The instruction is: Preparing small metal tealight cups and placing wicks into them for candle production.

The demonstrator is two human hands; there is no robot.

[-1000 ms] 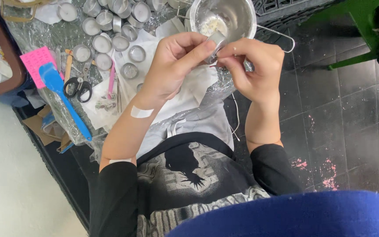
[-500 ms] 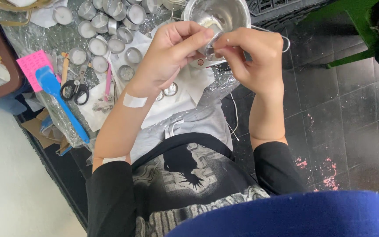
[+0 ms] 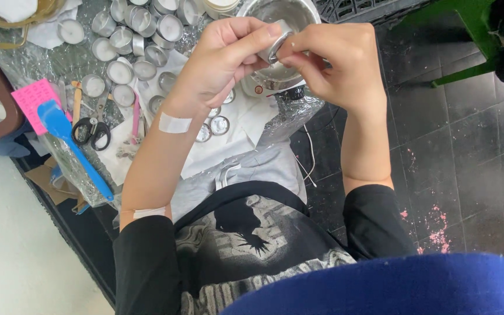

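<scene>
Both my hands are raised over a steel pot at the table's near end. My left hand pinches a small round metal tealight cup between thumb and fingers, tilted on its side. My right hand meets it from the other side, fingertips at the cup's rim; what they hold is too small to make out. A white plaster sits on my left wrist. Many more tealight cups, some filled with white wax, stand on the foil-covered table to the left.
Black-handled scissors, a blue spatula, a pink paper pad and wooden sticks lie at the table's left. Several empty cups rest on white paper under my left forearm. A green stool stands on dark floor tiles at right.
My hands have risen toward the pot, still joined on the small cup. The view has shifted slightly, with the table contents sliding left and up.
</scene>
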